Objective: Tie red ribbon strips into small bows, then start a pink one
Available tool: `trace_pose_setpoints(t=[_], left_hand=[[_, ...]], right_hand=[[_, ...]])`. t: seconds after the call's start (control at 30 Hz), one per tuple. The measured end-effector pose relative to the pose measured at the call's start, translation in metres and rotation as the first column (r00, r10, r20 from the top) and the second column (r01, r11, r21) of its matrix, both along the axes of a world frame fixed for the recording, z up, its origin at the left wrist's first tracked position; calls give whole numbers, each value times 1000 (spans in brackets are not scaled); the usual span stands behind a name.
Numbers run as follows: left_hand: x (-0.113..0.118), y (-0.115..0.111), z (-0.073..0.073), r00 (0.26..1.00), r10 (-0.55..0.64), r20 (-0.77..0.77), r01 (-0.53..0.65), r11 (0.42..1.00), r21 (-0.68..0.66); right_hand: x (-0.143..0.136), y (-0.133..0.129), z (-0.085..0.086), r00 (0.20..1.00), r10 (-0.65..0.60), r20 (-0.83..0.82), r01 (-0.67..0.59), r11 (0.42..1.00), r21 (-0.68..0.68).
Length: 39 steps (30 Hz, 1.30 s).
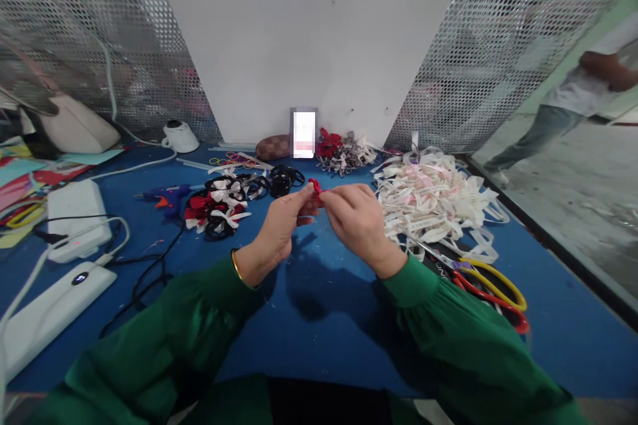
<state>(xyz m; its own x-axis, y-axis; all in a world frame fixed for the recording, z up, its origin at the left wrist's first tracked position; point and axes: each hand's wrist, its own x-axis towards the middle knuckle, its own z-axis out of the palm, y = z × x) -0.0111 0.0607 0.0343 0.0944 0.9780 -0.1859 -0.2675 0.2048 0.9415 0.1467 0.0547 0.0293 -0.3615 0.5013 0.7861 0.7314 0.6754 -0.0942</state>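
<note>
Between my two hands, above the blue table, is a small red ribbon bow. My left hand pinches it from the left between thumb and fingers. From the right, my right hand has its fingertips closed on the red ribbon's other edge. Beyond my left hand lie black hair ties, and to its left is a heap of red, white and black hair bows. Right of my right hand spreads a big pile of cream and pale pink ribbon pieces.
Scissors with yellow and red handles lie at right. A blue glue gun, its cord, a power strip and a power bank occupy the left. A lit phone and red and grey bows stand before a white board. A person is beyond, right.
</note>
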Motion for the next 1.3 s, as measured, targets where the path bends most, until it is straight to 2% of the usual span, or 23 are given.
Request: trace_pose_setpoints(t=[0.07,0.13,0.17,0.23,0.3,0.37,0.4,0.43,0.47,0.53,0.57,0.6,0.63,0.77,0.87,0.97,1.1,1.2,1.3], left_hand=[[-1,1,-1,999,10,47,-9,1000,-10],[-1,4,-2,997,37,72,-37,999,-4],[-2,5,-2,996,47,73,-47,999,-1],[-3,7,-2,997,54,50,-55,998,13],[-4,8,0,999,34,-12,-33,998,53],[-5,7,3,995,-25,-92,35,993,109],[-5,7,4,989,-63,-135,81,988,134],[-6,6,6,979,-101,-176,129,979,157],[-6,6,8,967,-132,-216,172,969,177],[-7,5,10,941,-179,-287,244,947,209],[-8,5,11,928,-196,-317,273,936,221],[-8,6,10,921,-199,-335,285,931,230],[-8,6,10,925,-184,-333,269,935,232],[-6,7,6,983,-59,-173,85,986,147],[-4,5,3,992,-71,-102,78,995,70],[-2,4,3,996,-31,-83,36,998,47],[-3,5,4,993,52,-108,-39,993,111],[-5,6,6,988,25,-154,-2,989,147],[-4,6,5,989,-40,-144,58,990,128]], right_hand=[[1,-2,-2,972,50,228,-68,995,69],[2,-4,-3,944,108,311,-134,989,62],[3,-4,-3,944,131,302,-154,987,52],[4,-5,-1,972,137,191,-147,988,40],[5,-5,4,998,54,-37,-54,998,13],[6,-3,10,954,-69,-291,43,995,-95],[6,0,12,915,-115,-388,40,980,-196],[6,2,14,875,-142,-464,-18,946,-322],[6,5,14,835,-154,-529,-123,884,-451],[6,10,13,746,-177,-642,-376,684,-625],[5,12,11,695,-203,-689,-474,591,-653],[5,14,9,642,-235,-730,-543,533,-649],[4,14,8,592,-263,-762,-583,513,-630],[-1,12,7,447,-317,-837,-602,586,-543],[-5,9,8,407,-300,-863,-588,637,-499],[-8,7,7,443,-268,-856,-560,662,-497],[-6,7,8,532,-223,-817,-525,670,-525],[-2,8,9,596,-203,-777,-454,713,-534],[-2,8,8,596,-208,-776,-437,727,-530]])
